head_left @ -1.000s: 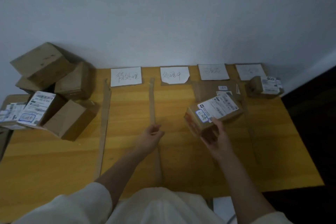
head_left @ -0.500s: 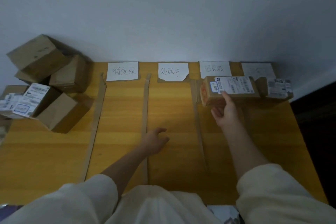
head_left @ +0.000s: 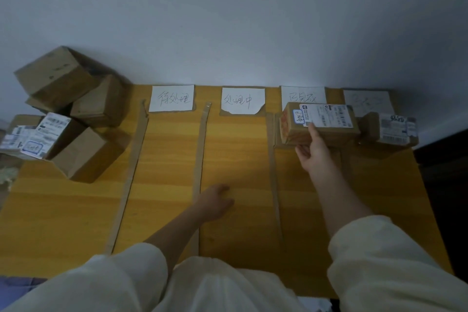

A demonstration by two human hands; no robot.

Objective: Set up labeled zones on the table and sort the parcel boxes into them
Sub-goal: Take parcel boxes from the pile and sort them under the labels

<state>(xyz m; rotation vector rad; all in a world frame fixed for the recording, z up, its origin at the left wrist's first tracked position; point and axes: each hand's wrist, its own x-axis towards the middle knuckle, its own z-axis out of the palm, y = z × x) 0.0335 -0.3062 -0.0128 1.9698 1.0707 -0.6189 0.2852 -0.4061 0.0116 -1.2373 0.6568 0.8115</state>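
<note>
right hand (head_left: 312,153) on oblong cardboard parcel box (head_left: 326,132)

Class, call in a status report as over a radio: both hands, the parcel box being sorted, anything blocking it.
Right hand grips parcel box at third zone, below its label. Left hand open on table. Nothing blocking; another parcel sits apart to the right.

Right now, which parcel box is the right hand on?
The long box in the third zone, below the third paper label; the right hand holds its near edge. Other boxes sit untouched.
</note>
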